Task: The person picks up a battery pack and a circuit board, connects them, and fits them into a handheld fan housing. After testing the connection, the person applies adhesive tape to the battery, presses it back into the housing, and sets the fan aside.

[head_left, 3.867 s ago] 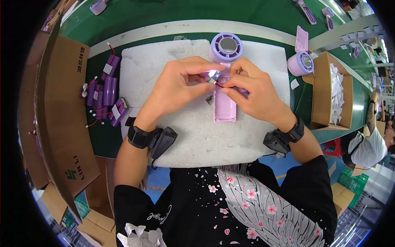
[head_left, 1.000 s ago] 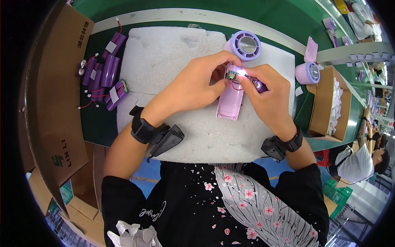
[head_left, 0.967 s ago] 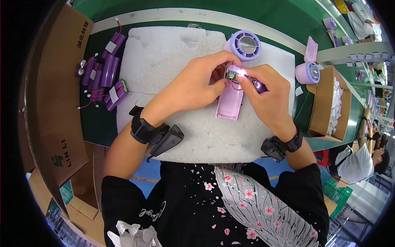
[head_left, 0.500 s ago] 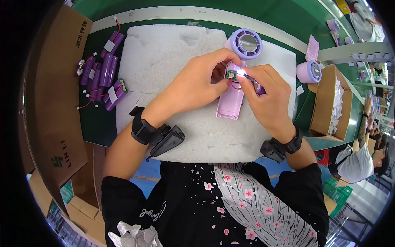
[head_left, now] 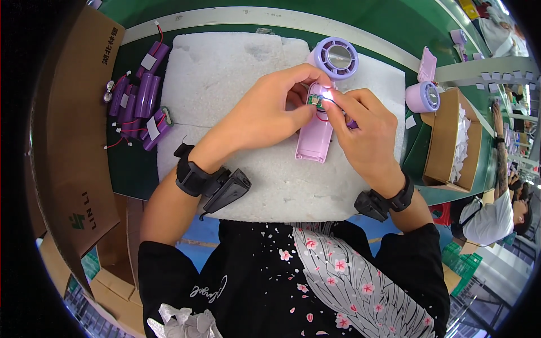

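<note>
Head view: the green circuit board (head_left: 315,100) sits right between your two sets of fingers, at the upper end of the open pink handle shell (head_left: 313,141). Its long side seems to run left to right, across the shell, whose own axis runs from beyond your fingers back toward your lap, leaning slightly left. Your right hand (head_left: 363,124) has thumb and forefinger pinching the board's right end, where a bright light glares. Your left hand (head_left: 276,110) has its thumb just beside the board's left end and its bent forefinger over the shell's top edge, tips apart; you cannot tell whether they grip. A red wire (head_left: 322,118) loops just below the board, and a purple cell (head_left: 351,124) shows partly under your right fingers.

Just beyond your fingertips stands the lilac fan head (head_left: 337,58), the nearest edge that way. Below them, white foam (head_left: 282,186) reaches toward your body. Farther left, purple battery packs (head_left: 148,96) lie on the green tabletop (head_left: 135,180); well to the right stands a cardboard box (head_left: 441,132).
</note>
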The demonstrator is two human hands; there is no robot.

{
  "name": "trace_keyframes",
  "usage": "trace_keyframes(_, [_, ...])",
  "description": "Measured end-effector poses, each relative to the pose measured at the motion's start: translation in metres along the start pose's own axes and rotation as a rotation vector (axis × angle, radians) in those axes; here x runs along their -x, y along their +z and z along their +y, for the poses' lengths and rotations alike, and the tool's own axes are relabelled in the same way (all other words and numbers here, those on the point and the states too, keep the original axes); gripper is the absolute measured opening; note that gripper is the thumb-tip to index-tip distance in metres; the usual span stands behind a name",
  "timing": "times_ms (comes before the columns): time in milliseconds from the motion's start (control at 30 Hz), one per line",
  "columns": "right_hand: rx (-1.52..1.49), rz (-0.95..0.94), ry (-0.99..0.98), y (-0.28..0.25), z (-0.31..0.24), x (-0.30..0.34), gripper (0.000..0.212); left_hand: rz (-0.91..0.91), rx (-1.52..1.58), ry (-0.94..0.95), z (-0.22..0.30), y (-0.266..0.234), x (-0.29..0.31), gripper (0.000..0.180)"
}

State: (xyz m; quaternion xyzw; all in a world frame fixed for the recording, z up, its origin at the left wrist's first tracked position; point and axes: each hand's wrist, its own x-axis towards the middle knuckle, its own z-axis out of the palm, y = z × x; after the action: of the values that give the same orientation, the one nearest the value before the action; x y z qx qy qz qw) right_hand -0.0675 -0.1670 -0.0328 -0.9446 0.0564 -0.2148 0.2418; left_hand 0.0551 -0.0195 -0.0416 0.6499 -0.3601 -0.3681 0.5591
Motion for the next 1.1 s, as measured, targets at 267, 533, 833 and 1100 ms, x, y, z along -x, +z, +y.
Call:
trace_keyframes(267, [-0.061, 0.058, 0.024, -0.004, 0.005, -0.009, 0.018, 0.022, -0.054, -0.006, 0.003, -0.003, -0.004, 0.028])
trace_keyframes(533, [-0.553, -0.735, 0.531, -0.036, 0.014, -0.025, 0.024, 0.016, -0.228, 0.066, 0.003, -0.005, -0.003, 0.024])
trace_keyframes(833, [-0.996, -0.661, 0.751, -0.046, 0.019, -0.029, 0.025, 0.049, -0.213, 0.140, -0.008, -0.032, -0.004, 0.036])
trace_keyframes(1100, [-0.115, -0.290, 0.082, -0.037, 0.025, -0.017, 0.016, 0.115, -0.116, 0.057, -0.007, -0.030, -0.006, 0.037])
